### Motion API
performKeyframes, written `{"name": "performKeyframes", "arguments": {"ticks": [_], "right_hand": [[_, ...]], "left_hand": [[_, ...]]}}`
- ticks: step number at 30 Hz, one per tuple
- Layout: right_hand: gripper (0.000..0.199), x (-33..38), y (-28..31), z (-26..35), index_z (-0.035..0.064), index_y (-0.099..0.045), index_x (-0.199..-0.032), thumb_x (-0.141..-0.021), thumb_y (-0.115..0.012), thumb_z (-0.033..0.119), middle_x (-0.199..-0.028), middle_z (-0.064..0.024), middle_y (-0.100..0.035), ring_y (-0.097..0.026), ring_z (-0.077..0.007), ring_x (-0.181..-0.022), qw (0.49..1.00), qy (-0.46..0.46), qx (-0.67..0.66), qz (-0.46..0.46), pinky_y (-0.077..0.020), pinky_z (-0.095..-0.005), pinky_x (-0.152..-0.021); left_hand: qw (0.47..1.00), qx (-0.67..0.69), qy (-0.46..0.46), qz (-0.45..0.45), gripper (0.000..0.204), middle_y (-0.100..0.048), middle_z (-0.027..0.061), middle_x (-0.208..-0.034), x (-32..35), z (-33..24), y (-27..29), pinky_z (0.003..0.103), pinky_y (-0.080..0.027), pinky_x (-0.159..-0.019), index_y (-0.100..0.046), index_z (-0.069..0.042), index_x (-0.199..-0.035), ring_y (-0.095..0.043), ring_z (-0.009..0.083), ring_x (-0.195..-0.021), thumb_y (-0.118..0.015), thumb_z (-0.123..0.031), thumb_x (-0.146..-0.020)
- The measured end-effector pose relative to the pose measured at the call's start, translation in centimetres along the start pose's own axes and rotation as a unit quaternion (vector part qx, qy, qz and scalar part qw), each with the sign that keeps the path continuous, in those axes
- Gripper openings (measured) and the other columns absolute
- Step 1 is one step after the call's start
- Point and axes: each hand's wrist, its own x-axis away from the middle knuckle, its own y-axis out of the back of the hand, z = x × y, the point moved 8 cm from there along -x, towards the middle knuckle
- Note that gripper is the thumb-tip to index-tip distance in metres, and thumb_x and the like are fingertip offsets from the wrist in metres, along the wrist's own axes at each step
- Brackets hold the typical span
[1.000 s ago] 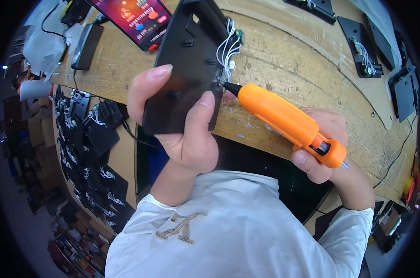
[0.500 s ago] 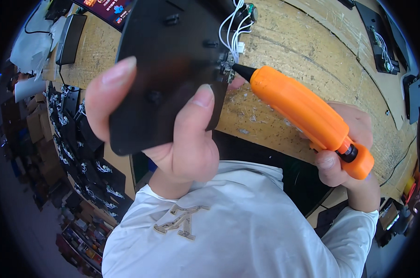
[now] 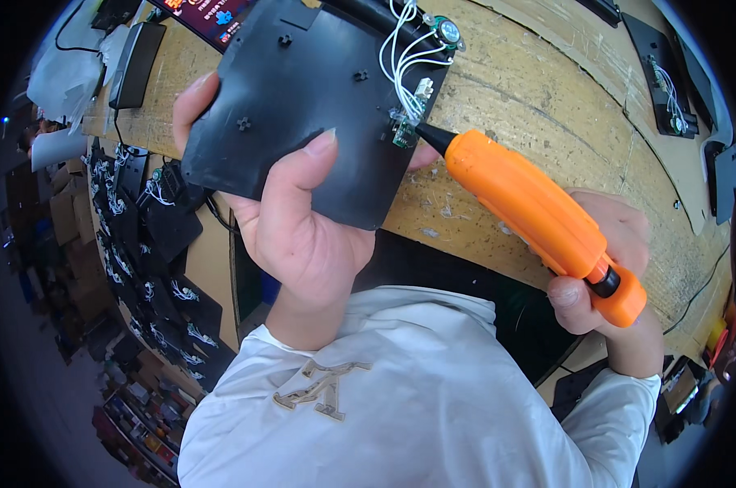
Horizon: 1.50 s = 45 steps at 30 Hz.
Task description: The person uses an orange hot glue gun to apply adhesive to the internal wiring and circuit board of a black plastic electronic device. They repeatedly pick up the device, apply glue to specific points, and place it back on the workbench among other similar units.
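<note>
A wooden workbench (image 3: 547,89) fills the upper view. Above its near edge, a black plastic panel (image 3: 303,106) is held tilted, pinched in the left hand (image 3: 303,228), thumb pressed on its face. An orange electric screwdriver (image 3: 538,215) is gripped in the closed right hand (image 3: 607,260); its tip is set against a small green circuit board (image 3: 402,132) at the panel's edge, beside white wires (image 3: 404,57).

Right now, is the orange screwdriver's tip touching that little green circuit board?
Touching: the head view shows the orange screwdriver's dark tip meeting the green circuit board with no gap.
</note>
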Motion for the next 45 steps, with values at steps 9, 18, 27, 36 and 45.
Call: {"name": "performKeyframes", "arguments": {"ticks": [9,18,27,36,45], "right_hand": [[0.039,-0.6,0.0,0.5,0.0058,-0.058,-0.065,-0.070,-0.076,0.039,-0.053,-0.0037,-0.049,-0.049,-0.0209,-0.042,0.999,-0.003,0.026,0.047,-0.0368,-0.0295,-0.040],[0.051,0.8,0.5,-3.0,0.0007,-0.062,-0.086,-0.083,-0.056,0.052,-0.065,-0.0056,-0.057,-0.055,-0.0224,-0.053,0.990,-0.066,-0.117,-0.039,-0.0428,-0.0313,-0.050],[0.069,2.2,0.0,-4.8,-0.0019,-0.059,-0.106,-0.088,-0.047,0.063,-0.081,-0.0103,-0.065,-0.065,-0.0232,-0.078,0.889,-0.246,-0.375,-0.087,-0.0519,-0.0329,-0.068],[0.069,1.8,0.3,-4.5,-0.0040,-0.061,-0.111,-0.091,-0.043,0.060,-0.079,-0.0116,-0.065,-0.063,-0.0190,-0.074,0.912,-0.268,-0.302,-0.078,-0.0495,-0.0305,-0.067],[0.063,1.8,0.8,-4.3,-0.0036,-0.063,-0.105,-0.092,-0.044,0.055,-0.072,-0.0095,-0.063,-0.060,-0.0161,-0.066,0.925,-0.260,-0.263,-0.083,-0.0465,-0.0283,-0.062]], "left_hand": [[0.995,0.078,0.054,-0.011,0.058,-0.045,0.0184,-0.127,0.3,0.9,0.7,0.051,-0.052,-0.089,-0.033,-0.015,-0.137,-0.053,0.0353,-0.113,-0.045,0.003,-0.083],[0.989,-0.106,0.071,-0.077,0.063,-0.044,0.0244,-0.127,-0.8,-1.2,2.6,0.057,-0.060,-0.062,-0.025,-0.016,-0.140,-0.059,0.0440,-0.102,-0.041,0.000,-0.081],[0.983,-0.171,0.073,0.002,0.070,-0.041,0.0293,-0.126,0.5,-1.7,2.3,0.057,-0.060,-0.059,-0.023,-0.014,-0.138,-0.057,0.0473,-0.103,-0.043,0.005,-0.074],[0.983,-0.170,0.066,0.015,0.070,-0.042,0.0282,-0.126,0.6,-1.6,2.1,0.055,-0.061,-0.057,-0.024,-0.014,-0.139,-0.058,0.0471,-0.103,-0.043,0.004,-0.074],[0.982,-0.173,0.058,0.038,0.070,-0.042,0.0274,-0.126,0.6,-1.5,1.6,0.054,-0.061,-0.058,-0.024,-0.014,-0.139,-0.058,0.0466,-0.102,-0.042,0.004,-0.073]]}}
